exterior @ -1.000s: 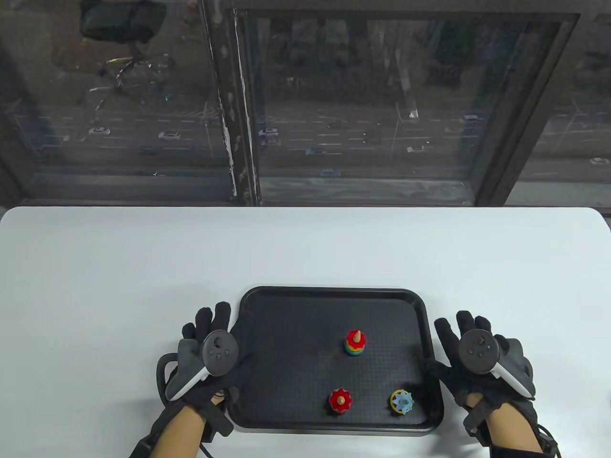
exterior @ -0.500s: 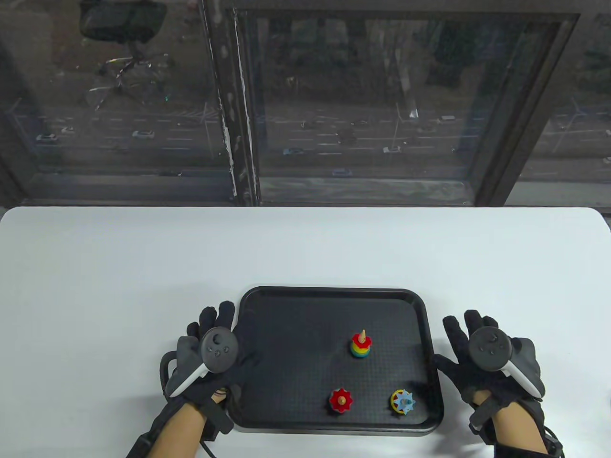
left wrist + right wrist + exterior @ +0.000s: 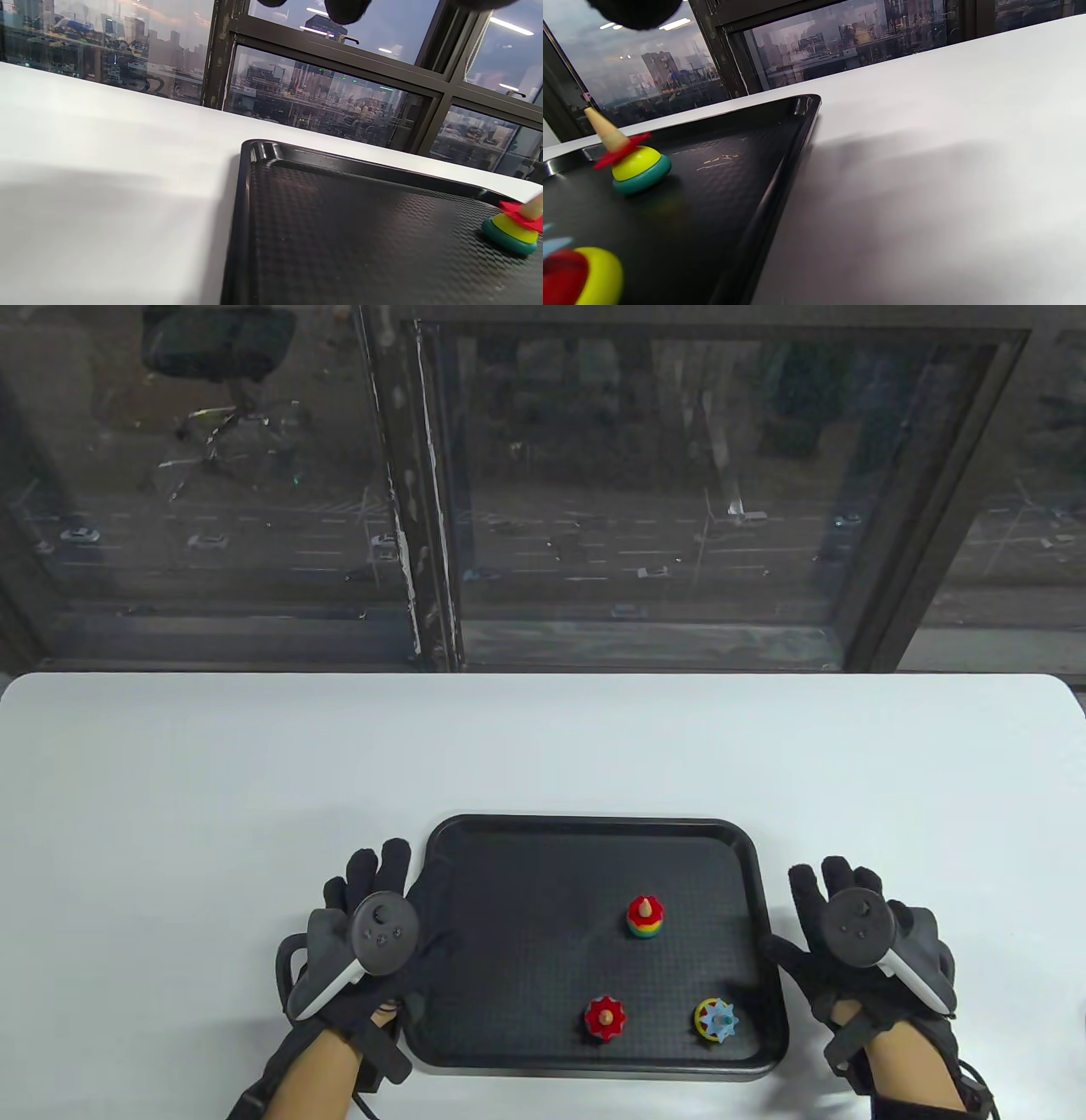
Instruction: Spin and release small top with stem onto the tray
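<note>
A small rainbow top with a wooden stem (image 3: 646, 917) stands free on the black tray (image 3: 475, 848), tilted in the wrist views (image 3: 515, 226) (image 3: 628, 159). No hand touches it. My left hand (image 3: 373, 891) lies flat beside the tray's left rim, fingers straight. At the tray's right rim my right hand (image 3: 827, 895) rests on the table with its fingers straight and nothing in it. Only dark fingertips (image 3: 345, 8) show at the top of the left wrist view.
A red gear-shaped top (image 3: 605, 1016) and a yellow-and-blue gear top (image 3: 715, 1018) sit near the tray's front edge. The white table (image 3: 254, 780) stretches behind and to both sides. A window frame runs along the far edge.
The rainbow top has wandered a little to the right on the tray and its stem has swung about. Both hands shifted slightly beside the tray.
</note>
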`<state>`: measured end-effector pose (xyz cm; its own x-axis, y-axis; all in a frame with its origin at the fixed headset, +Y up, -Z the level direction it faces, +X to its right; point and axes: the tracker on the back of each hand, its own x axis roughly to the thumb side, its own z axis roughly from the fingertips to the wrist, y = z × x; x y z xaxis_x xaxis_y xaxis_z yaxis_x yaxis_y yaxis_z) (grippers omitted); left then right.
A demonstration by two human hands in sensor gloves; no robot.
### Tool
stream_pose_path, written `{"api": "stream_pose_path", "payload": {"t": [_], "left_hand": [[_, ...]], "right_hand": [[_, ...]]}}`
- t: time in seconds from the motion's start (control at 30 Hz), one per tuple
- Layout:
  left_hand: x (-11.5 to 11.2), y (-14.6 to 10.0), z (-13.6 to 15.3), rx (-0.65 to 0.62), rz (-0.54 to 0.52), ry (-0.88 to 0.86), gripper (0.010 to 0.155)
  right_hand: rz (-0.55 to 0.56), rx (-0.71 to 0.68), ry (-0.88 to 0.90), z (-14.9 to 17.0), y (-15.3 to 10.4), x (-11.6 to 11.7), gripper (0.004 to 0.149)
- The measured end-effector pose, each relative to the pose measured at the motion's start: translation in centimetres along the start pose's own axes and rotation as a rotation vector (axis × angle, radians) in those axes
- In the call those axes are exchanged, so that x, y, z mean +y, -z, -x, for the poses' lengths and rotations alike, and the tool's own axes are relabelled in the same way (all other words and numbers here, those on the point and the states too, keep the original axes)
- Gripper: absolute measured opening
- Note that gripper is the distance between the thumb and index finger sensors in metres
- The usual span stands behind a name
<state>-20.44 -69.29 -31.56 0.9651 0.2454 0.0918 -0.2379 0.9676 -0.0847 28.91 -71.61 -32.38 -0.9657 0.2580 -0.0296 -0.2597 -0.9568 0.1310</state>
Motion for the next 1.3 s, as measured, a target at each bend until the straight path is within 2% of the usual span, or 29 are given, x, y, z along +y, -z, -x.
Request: {"api": "stream_pose_path", "payload": {"t": [0.43,0.6,1.3], "left_hand": [[0.1,0.01,0.15,-0.004,0.006,-0.023,0.082],[0.47,-0.18,0.1,-0.027,-0.021,-0.046,0.082],[0.31,-0.03,-0.19,-0.055,0.006,-0.043,0.083]], "right_hand": [[-0.032,0.001,0.014,-0.45,0.28,0.37,0.085],[-0.008,0.012,-0.003,-0.39,0.29,0.27,0.084],[-0.003,0.025,0.036,-0.03,0.43,0.08,0.084]]}}
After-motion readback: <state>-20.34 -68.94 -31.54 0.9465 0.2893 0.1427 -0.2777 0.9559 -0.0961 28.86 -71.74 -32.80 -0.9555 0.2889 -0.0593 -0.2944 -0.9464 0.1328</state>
